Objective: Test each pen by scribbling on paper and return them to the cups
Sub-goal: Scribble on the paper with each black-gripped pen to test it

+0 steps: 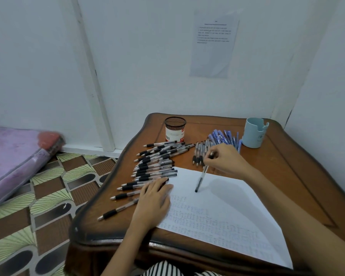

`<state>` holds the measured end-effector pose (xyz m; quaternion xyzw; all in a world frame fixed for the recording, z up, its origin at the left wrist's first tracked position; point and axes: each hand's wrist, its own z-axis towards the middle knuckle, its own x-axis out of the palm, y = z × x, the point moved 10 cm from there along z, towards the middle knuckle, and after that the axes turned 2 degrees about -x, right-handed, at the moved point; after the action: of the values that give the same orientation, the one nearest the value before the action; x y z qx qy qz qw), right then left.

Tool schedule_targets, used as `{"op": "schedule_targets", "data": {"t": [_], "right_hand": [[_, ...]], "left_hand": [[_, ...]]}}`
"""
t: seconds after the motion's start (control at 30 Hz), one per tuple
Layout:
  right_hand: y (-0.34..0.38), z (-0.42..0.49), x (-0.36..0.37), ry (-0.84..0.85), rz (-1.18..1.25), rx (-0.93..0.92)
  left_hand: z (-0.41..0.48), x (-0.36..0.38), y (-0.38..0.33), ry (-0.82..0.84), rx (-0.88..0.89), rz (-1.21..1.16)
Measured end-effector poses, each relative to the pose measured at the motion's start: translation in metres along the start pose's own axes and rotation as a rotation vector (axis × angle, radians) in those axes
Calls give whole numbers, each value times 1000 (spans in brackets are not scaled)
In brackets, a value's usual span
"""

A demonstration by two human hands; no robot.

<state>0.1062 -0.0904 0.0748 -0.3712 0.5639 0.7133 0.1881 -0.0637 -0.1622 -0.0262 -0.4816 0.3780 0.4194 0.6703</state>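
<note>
Two cups stand on the wooden worktop [287, 176]: a black mesh cup [175, 129] near its far left corner and a light blue cup [255, 133] near its far right corner; no pens show above either rim. One sheet of paper [227, 196] lies by the near edge, its nearer half covered in rows of faint scribbles. The right hand [221, 158] pinches one pen [201, 179], tilted, with its tip touching the blank far part of the sheet. The left hand [155, 198] lies flat, fingers straight, on the sheet's left edge. A heap of black-grip pens [157, 156], roughly twenty and too overlapped to count exactly, runs along the left edge. About five more [199, 154] lie beside the right hand, and about ten blue pens [221, 136] lie just beside the blue cup.
</note>
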Motion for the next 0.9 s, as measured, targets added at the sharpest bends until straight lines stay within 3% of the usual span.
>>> {"op": "schedule_targets", "data": {"t": [0.03,0.1,0.2,0.27,0.4,0.7,0.9], "right_hand": [[-11,0,-8,-44,79,53],[-39,-4,-15,-85,459,216],[-53,-14,11,59,1050,299],[-48,-21,33,168,1194,259],[-29,-35,75,378,1269,186],[-25,-52,113,365,1047,174],[-39,-53,120,334,1026,221]], "left_hand": [[0,0,0,-6,4,-6],[1,-1,-1,-19,9,-16],[0,-1,-1,-11,7,-6],[0,-2,0,-11,0,-7],[0,-1,-1,-14,5,0],[0,-2,0,-30,8,9],[1,0,1,-14,0,4]]}}
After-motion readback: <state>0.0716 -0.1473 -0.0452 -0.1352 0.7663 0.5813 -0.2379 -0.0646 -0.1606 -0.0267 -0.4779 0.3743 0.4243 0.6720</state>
